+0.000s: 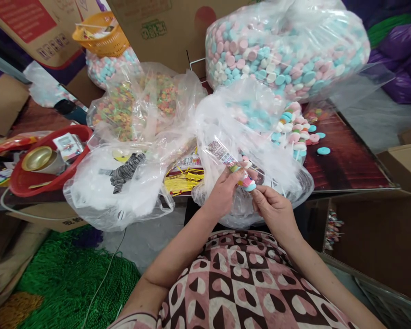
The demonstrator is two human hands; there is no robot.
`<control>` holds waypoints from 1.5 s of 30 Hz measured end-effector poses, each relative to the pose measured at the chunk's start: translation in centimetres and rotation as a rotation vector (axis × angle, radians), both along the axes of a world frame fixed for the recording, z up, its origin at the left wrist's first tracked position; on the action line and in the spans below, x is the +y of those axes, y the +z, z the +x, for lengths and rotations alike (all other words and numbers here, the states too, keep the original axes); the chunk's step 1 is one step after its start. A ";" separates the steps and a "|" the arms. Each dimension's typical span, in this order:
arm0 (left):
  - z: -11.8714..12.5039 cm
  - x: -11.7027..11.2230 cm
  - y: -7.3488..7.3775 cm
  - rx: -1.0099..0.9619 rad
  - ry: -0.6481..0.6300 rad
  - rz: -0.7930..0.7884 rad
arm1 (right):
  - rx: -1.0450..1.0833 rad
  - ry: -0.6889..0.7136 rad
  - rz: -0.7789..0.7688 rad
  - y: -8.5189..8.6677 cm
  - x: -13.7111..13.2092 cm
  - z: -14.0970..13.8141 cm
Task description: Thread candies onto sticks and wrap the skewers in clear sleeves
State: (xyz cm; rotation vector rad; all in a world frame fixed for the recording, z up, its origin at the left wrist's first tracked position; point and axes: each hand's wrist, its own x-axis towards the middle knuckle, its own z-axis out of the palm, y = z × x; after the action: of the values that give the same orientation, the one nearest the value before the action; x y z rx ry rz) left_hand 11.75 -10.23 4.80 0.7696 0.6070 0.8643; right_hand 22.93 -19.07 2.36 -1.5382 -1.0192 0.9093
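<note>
My left hand (223,192) grips a small clear printed packet (226,157) that holds a stack of pastel candy discs (247,183). My right hand (272,205) pinches the lower end of that same stack from the right, its fingers closed. Both hands meet in front of a big open plastic bag (226,119) of pink, blue and white candy discs. Loose discs (299,130) lie spilled on the dark brown table (349,160) just behind the hands.
A huge bag of the same candies (287,50) stands at the back. Bags of ring candies (137,105), a red basket (51,160), an orange basket (101,34), yellow twist ties (183,180) and an open cardboard box (373,237) surround me.
</note>
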 end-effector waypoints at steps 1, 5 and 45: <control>-0.1 0.2 0.3 -0.018 0.010 -0.014 | -0.040 -0.016 0.011 -0.1 0.0 0.0; 0.1 0.7 0.9 -0.071 0.053 -0.089 | -0.116 -0.009 0.035 -0.4 -0.1 -0.1; -0.6 -0.2 -1.1 -0.009 -0.417 -0.207 | -0.326 -0.126 0.188 1.6 2.0 2.7</control>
State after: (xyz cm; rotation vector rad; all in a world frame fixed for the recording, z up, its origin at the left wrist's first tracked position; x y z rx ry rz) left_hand 11.17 -10.46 3.73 0.6709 0.4948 0.4144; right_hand 25.62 -17.09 4.00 -1.6005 -1.1861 0.4680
